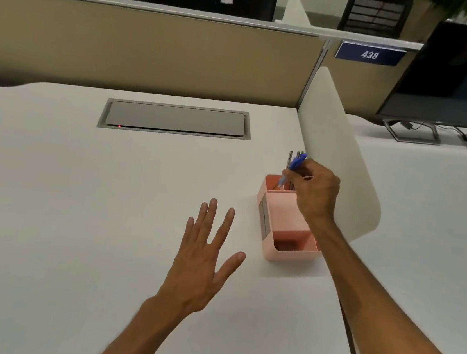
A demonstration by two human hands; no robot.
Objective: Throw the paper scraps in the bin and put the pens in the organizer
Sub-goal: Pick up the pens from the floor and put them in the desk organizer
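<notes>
Head view: right hand (314, 191) pinching blue pen (293, 168) into pink organizer (286, 218) (far compartment); left hand (201, 258) spread, empty.

Single head-worn, wide-angle view. The camera looked forward and steeply down from above the near edge of the white tabletop (74, 216), close enough that both forearms entered from the bottom of the frame. The left hand (201, 264) lay near centre; the right hand (315, 191) reached to right of centre. The far field took in the beige partition (142, 48) and a neighbouring monitor (456, 77) at upper right. Straight edges bowed toward the margins.
</notes>
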